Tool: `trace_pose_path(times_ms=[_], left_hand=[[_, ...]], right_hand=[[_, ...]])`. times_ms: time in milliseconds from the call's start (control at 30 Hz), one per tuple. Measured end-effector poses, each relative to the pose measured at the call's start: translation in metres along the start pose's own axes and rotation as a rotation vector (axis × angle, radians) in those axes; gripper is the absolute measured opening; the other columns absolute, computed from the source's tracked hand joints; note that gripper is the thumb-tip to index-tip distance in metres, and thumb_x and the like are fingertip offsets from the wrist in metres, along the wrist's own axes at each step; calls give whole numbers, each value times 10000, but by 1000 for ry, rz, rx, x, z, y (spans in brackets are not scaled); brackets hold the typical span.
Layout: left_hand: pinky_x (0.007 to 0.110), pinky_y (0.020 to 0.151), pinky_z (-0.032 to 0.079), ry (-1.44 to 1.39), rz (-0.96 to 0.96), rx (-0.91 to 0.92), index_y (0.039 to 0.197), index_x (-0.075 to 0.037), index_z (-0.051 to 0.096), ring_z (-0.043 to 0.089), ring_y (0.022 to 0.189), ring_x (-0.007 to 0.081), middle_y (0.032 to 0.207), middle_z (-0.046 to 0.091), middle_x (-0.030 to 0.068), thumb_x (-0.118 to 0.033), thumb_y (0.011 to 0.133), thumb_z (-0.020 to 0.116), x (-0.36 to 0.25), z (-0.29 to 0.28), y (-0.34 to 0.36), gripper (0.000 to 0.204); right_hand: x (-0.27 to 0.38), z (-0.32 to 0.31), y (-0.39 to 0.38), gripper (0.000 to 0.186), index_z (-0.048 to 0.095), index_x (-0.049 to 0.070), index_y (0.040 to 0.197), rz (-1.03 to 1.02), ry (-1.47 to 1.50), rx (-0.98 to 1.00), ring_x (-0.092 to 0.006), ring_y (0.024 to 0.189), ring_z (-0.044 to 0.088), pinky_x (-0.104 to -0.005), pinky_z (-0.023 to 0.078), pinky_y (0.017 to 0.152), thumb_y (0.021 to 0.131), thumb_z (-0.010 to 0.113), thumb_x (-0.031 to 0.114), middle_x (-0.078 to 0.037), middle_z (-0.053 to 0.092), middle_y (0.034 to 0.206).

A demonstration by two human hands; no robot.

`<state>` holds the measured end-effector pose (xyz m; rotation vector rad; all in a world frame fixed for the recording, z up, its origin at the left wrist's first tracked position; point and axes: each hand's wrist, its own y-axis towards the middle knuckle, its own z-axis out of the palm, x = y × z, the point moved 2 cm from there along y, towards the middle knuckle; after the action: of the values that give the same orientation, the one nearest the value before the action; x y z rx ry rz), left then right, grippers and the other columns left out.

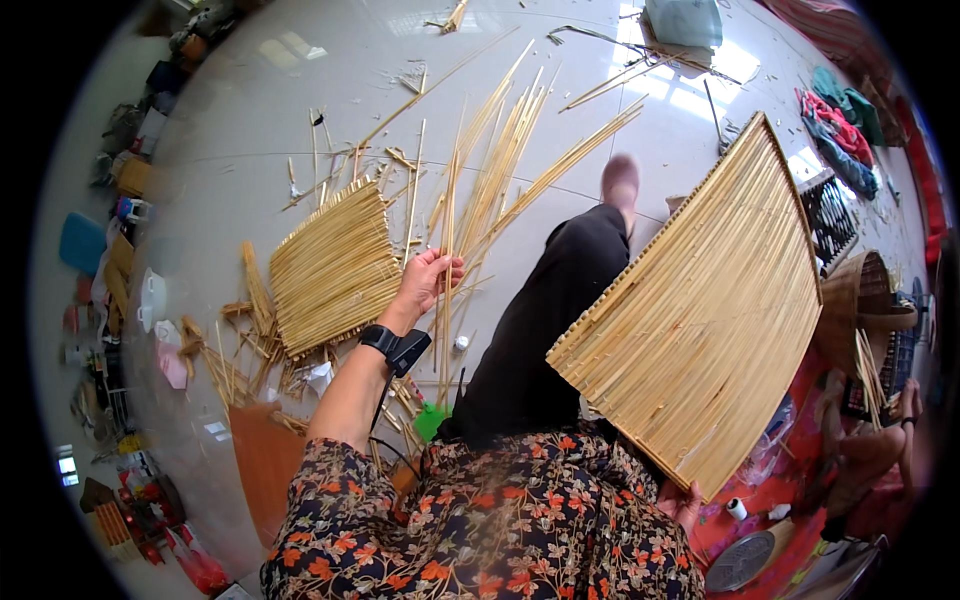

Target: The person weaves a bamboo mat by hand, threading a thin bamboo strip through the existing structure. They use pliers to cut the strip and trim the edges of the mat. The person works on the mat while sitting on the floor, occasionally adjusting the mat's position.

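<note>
My left hand point(430, 277) is closed around a few long, thin bamboo-like strips point(447, 205), which run up and down past my fingers. More such strips point(515, 150) fan out on the floor just beyond it. At the lower right my right hand point(680, 503) grips the bottom corner of a large mat point(700, 310) made of slats laid side by side. That mat stands tilted beside my right leg, and part of the hand is hidden by it. A smaller slatted mat point(335, 265) lies on the floor to the left of my left hand.
Strip offcuts point(225, 365) litter the tiled floor. An orange-brown board point(265, 465) is at lower left. On the right are a woven basket point(860, 290), a black crate point(830, 215), a heap of clothes point(845, 130) and another person's arm point(870, 455) near upright strips.
</note>
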<state>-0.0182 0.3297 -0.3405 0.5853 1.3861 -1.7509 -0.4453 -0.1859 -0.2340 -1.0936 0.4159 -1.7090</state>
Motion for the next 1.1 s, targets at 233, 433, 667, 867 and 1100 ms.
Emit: trace_pose_path(times_ms=[233, 433, 667, 867, 1100], left_hand=[[277, 646, 612, 73, 1, -61, 1054, -30, 651, 718, 752, 167, 946, 736, 112, -110, 1020, 646, 9, -1, 14, 87], [252, 608, 576, 209, 9, -146, 1088, -10, 660, 700, 701, 145, 913, 731, 98, -91, 1015, 633, 69, -12, 81, 112], [413, 793, 588, 860, 196, -329, 1124, -31, 757, 756, 883, 301, 984, 787, 157, -249, 938, 687, 91, -25, 152, 295], [483, 875, 572, 1171, 188, -497, 1117, -111, 769, 716, 1006, 388, 1063, 752, 184, -238, 931, 675, 43, -66, 224, 244], [515, 920, 538, 1451, 135, -518, 1167, -72, 688, 643, 1124, 402, 1175, 656, 181, -201, 938, 716, 31, -70, 227, 264]], right_hand=[[-1, -1, 1, 428, 604, 27, 1357, 7, -43, 63, -272, 1236, 661, -404, 533, 1113, 973, 707, 187, -132, 692, 1334], [15, -36, -1, 483, 582, 20, 1392, -57, -113, -65, -275, 1289, 628, -418, 490, 1162, 960, 714, 190, -138, 677, 1364], [10, 5, -10, 487, 576, 28, 1401, -87, -162, -185, -273, 1296, 622, -423, 483, 1166, 966, 703, 207, -132, 672, 1372], [-19, 77, 56, 492, 570, 35, 1410, -94, -159, -133, -272, 1301, 618, -428, 477, 1169, 972, 693, 223, -128, 668, 1378], [-32, 197, 176, 497, 564, 44, 1419, -56, -252, -8, -271, 1308, 612, -433, 470, 1173, 978, 682, 240, -122, 664, 1385]])
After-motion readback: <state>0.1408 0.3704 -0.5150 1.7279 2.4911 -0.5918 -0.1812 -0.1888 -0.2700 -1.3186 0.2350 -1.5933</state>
